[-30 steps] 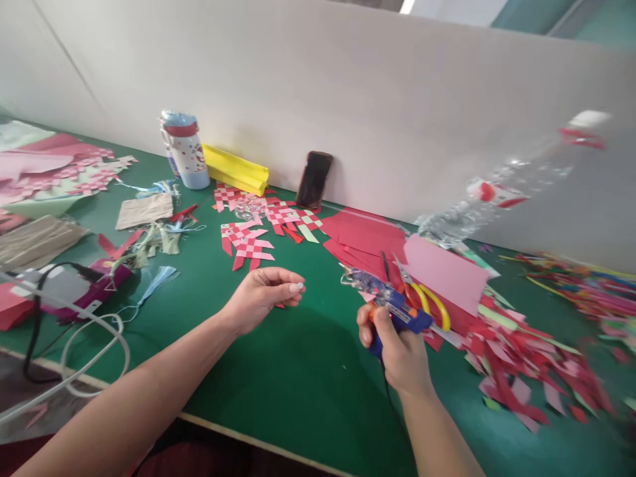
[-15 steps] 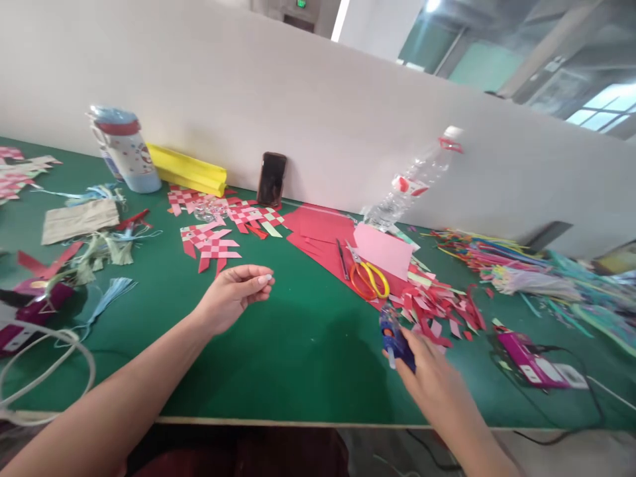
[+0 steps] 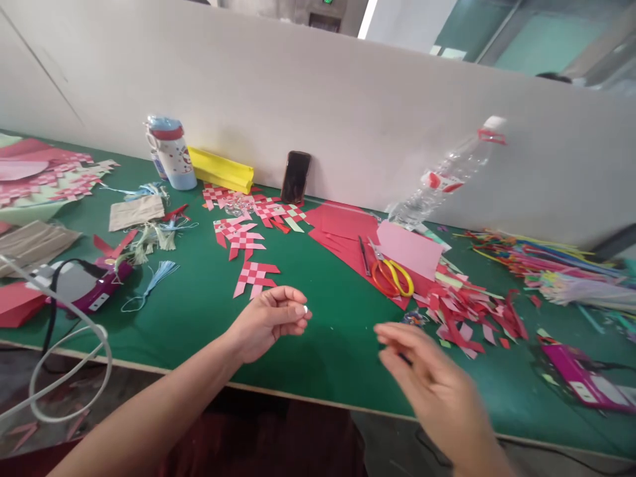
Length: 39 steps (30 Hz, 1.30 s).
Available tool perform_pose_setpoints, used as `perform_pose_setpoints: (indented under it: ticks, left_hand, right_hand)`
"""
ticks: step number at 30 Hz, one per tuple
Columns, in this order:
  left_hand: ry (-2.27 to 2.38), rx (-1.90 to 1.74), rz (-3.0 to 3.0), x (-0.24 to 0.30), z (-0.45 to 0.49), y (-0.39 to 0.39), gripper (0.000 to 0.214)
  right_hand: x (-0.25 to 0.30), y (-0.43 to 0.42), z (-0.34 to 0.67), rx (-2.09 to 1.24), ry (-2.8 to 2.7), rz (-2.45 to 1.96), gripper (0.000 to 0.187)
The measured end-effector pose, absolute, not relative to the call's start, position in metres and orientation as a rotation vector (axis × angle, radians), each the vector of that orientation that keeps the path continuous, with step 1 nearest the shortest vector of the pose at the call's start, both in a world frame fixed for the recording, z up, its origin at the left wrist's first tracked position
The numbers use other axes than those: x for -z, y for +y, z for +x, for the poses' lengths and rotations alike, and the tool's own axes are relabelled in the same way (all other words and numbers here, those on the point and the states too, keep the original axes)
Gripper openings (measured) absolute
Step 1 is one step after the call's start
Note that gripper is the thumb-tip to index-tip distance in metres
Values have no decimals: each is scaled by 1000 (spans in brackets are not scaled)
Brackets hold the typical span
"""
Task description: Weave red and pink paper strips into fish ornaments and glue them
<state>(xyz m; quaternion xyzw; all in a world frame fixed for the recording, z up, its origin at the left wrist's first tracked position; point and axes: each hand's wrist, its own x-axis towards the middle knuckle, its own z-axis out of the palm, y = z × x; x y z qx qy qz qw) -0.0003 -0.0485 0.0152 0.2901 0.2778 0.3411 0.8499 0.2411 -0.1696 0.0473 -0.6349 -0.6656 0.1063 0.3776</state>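
My left hand (image 3: 271, 321) hovers over the green table (image 3: 328, 358), thumb and fingertips pinched together. A tiny white spot shows at its fingertips; I cannot make out whether it is a nail or something held. Just beyond it lies a woven red-and-pink checkered paper fish (image 3: 253, 275). On the right, my right hand (image 3: 427, 377) is slightly blurred, with thumb and index finger apart and nothing seen gripped. Behind it the clear-and-blue end of a small blue tool (image 3: 413, 319) shows on the table; the hand hides most of it.
Scissors (image 3: 392, 275) and a pen (image 3: 364, 255) lie on red paper (image 3: 338, 222), beside paper scraps (image 3: 477, 311). A phone (image 3: 296, 177), flask (image 3: 173, 156) and leaning plastic bottle (image 3: 442, 175) stand behind. Purple boxes with cables (image 3: 579, 377), tassels (image 3: 154, 278) and pipe cleaners (image 3: 551, 265) lie around.
My view has turned left. My right hand has let go of the blue tool and moved left of it. The left hand stays pinched; the nearest paper fish is now uncovered.
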Motion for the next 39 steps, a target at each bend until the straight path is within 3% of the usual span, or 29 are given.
perform_pose_setpoints:
  ticks: [5,9,22,29,34,39]
  left_hand:
    - [551,-650,593,-19,-7,-72,38]
    - [579,-645,611,-22,-15,-79,45]
    - [650,-587,650,-21,-16,-87,54]
    - [667,-590,754,-15,-14,-90,37]
    - [933,-762,1381,-7,-30,-67,15]
    - [1268,-808,2185,-1,-63,-21,31]
  right_hand:
    - [-31,-135,177,-1066,-1456,-1279,23]
    - [-20,-126,164,-1298,-1333,-1100,17]
    - [0,-135,157,-1293,-1231,-1006,5]
    - [16,-136,157,-1309,-1056,-915,6]
    - [6,-135,176,-1173,-984,-925,12]
    - [-1,-141,202,-1050,-962,-979,9]
